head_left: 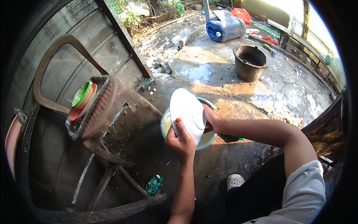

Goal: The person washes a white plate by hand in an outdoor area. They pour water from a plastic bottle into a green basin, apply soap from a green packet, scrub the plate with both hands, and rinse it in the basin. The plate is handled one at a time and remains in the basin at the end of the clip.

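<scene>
Cracked concrete ground (pixel 283 86) is lying beyond the hands. A white plate (pixel 187 114) is being gripped by the left hand (pixel 181 140), fingers closed on its rim, above a basin (pixel 207 140). The plate's far edge is being clasped by the right hand (pixel 212 118).

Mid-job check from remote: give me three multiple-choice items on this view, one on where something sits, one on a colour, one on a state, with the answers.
1. Where is the white plate held?
A. Over the light green basin
B. Inside the dark bucket
C. On the brown plastic chair

2. What colour is the jerrycan lying at the top of the view?
A. Red
B. Blue
C. Yellow

3. How is the plate held?
A. Lying flat on the ground
B. Tilted on edge between both hands
C. Stacked in the tray of bowls

Answers: 1 A, the basin's rim shows behind and below the plate. 2 B, its body is blue with a white cap. 3 B, the left hand grips its lower edge and the right hand its side.
</scene>
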The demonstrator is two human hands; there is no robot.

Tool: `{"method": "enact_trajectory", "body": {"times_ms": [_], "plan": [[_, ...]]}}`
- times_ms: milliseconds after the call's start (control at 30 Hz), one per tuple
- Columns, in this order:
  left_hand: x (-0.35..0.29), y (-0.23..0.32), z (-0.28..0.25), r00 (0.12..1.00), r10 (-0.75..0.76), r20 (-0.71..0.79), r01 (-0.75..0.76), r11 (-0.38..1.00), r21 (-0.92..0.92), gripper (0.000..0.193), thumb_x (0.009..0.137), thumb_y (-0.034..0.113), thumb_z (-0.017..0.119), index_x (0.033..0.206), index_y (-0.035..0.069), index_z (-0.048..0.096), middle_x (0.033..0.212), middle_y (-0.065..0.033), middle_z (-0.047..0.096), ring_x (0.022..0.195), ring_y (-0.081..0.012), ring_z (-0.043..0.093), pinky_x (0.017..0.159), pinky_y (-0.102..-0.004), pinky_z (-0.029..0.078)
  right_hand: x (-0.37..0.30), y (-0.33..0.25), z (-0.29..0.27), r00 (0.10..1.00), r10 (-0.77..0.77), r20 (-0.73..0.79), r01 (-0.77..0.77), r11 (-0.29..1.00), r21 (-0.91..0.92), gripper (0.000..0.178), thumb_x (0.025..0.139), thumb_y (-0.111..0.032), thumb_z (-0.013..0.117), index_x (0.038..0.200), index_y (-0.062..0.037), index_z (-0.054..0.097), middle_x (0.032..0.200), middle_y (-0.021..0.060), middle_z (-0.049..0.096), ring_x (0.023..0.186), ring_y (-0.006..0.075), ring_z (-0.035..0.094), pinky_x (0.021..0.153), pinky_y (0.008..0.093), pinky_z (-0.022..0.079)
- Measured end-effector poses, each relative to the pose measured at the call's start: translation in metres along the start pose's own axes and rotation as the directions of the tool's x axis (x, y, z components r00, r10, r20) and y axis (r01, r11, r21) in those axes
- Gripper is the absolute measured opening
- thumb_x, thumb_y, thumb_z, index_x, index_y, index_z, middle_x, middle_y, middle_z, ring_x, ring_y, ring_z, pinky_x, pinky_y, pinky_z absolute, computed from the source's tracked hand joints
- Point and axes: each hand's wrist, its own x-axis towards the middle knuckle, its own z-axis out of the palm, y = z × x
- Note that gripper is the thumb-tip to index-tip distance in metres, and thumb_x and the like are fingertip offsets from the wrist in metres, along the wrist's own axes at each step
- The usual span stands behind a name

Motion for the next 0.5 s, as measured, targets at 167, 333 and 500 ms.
{"method": "enact_trajectory", "body": {"times_ms": [167, 333, 500], "plan": [[0.002, -0.011, 0.007, 0.907, 0.368, 0.206, -0.401, 0.902, 0.158, 0.036, 0.095, 0.018, 0.069, 0.067, 0.000, 0.057, 0.058, -0.0133, 0.058, 0.051, -0.0285, 0.061, 0.047, -0.0384, 0.042, -0.023, -0.004, -0.009, 0.987, 0.067, 0.145, -0.073, 0.997, 0.035, 0.096, 0.088, -0.084, 0.029, 0.148, -0.0106, 0.043, 0.145, 0.0280, 0.043, 0.128, 0.0492, 0.049, 0.107, 0.0649, 0.038], [0.006, -0.015, 0.011, 0.755, 0.449, 0.478, -0.597, 0.772, 0.218, 0.041, 0.087, 0.015, 0.077, 0.060, 0.004, 0.049, 0.055, -0.0138, 0.053, 0.048, -0.0311, 0.056, 0.046, -0.0419, 0.040, -0.032, -0.019, -0.031, 0.931, 0.066, 0.359, -0.114, 0.987, 0.114, 0.109, 0.081, -0.091, 0.036, 0.152, -0.0086, 0.039, 0.150, 0.0299, 0.039, 0.138, 0.0465, 0.039, 0.113, 0.0660, 0.028], [0.001, -0.019, 0.019, 0.590, 0.419, 0.690, -0.671, 0.730, 0.131, 0.035, 0.086, 0.027, 0.078, 0.069, 0.005, 0.056, 0.067, -0.0129, 0.060, 0.063, -0.0294, 0.062, 0.055, -0.0400, 0.046, -0.015, 0.003, -0.069, 0.918, -0.244, 0.312, 0.345, 0.879, -0.328, 0.041, 0.087, -0.024, 0.066, 0.118, 0.0010, 0.058, 0.100, 0.0175, 0.065, 0.091, 0.0291, 0.067, 0.081, 0.0459, 0.055]]}}
